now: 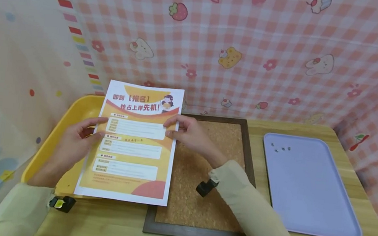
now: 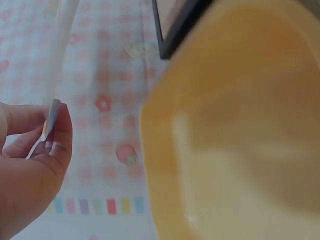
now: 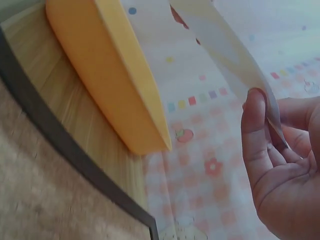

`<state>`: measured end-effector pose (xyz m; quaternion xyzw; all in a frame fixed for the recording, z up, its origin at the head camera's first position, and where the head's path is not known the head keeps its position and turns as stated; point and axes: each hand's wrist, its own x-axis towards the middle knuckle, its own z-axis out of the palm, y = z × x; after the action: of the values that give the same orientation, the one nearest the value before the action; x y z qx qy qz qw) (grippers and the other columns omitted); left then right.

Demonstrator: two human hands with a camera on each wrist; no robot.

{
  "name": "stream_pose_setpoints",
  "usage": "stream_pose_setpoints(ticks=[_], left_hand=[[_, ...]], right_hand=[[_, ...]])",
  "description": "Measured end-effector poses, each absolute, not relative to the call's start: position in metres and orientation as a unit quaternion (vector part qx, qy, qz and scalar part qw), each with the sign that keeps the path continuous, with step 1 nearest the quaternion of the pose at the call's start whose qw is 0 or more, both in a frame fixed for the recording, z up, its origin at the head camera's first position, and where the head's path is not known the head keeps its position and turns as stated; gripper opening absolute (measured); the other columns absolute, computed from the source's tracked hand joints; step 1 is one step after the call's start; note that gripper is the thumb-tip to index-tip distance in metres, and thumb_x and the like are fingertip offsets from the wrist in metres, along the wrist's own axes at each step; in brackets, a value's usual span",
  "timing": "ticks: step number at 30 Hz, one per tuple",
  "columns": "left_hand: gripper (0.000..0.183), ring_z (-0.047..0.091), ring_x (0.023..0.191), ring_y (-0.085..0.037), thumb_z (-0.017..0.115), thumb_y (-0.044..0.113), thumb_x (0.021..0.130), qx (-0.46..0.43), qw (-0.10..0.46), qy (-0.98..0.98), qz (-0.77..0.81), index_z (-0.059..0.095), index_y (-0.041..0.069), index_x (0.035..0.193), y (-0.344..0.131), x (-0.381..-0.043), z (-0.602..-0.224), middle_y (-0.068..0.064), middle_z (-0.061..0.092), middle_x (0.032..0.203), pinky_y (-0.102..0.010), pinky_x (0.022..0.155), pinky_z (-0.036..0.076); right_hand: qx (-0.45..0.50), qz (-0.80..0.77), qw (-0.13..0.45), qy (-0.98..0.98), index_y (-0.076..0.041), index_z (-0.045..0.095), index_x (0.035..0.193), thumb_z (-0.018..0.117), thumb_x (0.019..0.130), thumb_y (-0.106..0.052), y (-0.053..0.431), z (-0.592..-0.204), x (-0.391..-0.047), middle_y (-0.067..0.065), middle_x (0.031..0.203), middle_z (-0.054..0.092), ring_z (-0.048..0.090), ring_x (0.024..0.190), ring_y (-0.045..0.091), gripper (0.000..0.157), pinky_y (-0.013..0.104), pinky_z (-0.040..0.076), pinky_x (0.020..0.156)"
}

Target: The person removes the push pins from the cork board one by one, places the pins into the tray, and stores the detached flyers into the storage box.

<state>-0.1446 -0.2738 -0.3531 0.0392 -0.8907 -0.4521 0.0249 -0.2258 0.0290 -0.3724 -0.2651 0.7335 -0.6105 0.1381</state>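
A printed paper sheet (image 1: 130, 150) with orange and white panels is held up between both hands, above the yellow tray and the left part of a cork board (image 1: 208, 197). My left hand (image 1: 77, 141) pinches its left edge between thumb and fingers; the left wrist view has the sheet edge-on in that hand (image 2: 40, 150). On the opposite edge my right hand (image 1: 190, 133) pinches the paper, thumb in front, as the right wrist view also has it (image 3: 280, 160). The cork board lies on the table in a dark frame, partly covered by the sheet and right forearm.
The yellow tray (image 1: 51, 144) stands at the left, partly behind the paper. To the right lies a lilac tray (image 1: 310, 184) with several small metal pins (image 1: 283, 148) near its far left corner. A checked pink curtain (image 1: 207, 74) hangs behind the wooden table (image 1: 101, 228).
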Motion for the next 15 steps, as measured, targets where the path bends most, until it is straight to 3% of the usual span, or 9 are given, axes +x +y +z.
stream_pose_setpoints(ticks=[7,15], left_hand=[[0.046,0.051,0.092,-0.022,0.056,0.031,0.093,0.064,0.042,-0.910,-0.407,0.050,0.021,0.137,-0.299,-0.150,-0.355,-0.013,0.052,0.118,-0.015,0.063,0.046],[0.044,0.050,0.097,-0.027,0.052,0.027,0.096,0.096,0.048,-0.918,-0.381,0.048,0.018,0.138,-0.321,-0.160,-0.359,-0.016,0.047,0.128,-0.014,0.062,0.045]], right_hand=[[-0.274,-0.605,0.135,0.736,-0.011,0.065,0.104,0.063,0.089,-0.010,-0.001,-0.370,-0.229,0.008,0.064,0.056,0.053,0.053,0.022,0.015,0.030,0.048,0.051],[-0.259,-0.612,0.131,0.735,-0.010,0.064,0.105,0.064,0.089,-0.010,-0.034,-0.373,-0.231,0.006,0.073,0.061,0.049,0.053,0.015,0.016,0.029,0.047,0.051]])
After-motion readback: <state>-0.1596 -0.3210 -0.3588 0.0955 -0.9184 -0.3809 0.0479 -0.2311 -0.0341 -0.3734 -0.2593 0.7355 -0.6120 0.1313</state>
